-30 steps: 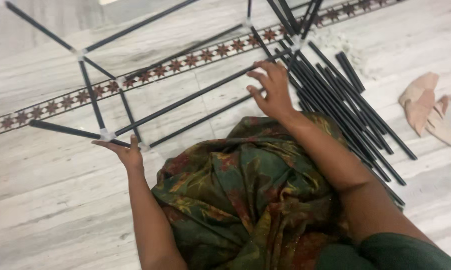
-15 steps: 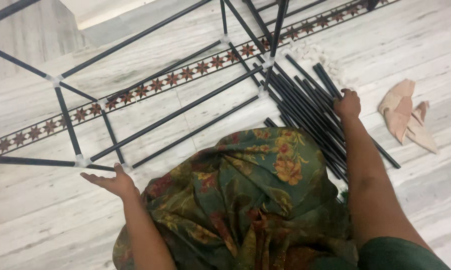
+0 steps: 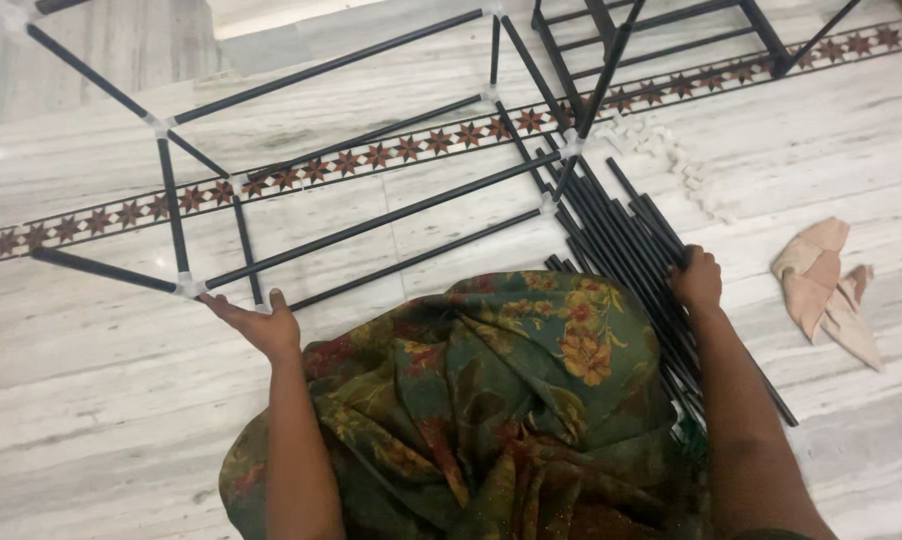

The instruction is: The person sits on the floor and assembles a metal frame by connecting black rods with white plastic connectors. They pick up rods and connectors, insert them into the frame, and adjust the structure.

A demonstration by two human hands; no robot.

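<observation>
Single head-worn view, steeply downward, close over lap and marble floor.

1. The frame of black rods runs off the top edge, so its far side is out of sight.
2. The loose rods pass under the right hand and the green flowered cloth; their near ends are hidden.
3. The right hand's fingers curl down among those rods, tips unseen.
4. The white connector pieces beyond the rods are too small to make out.
</observation>
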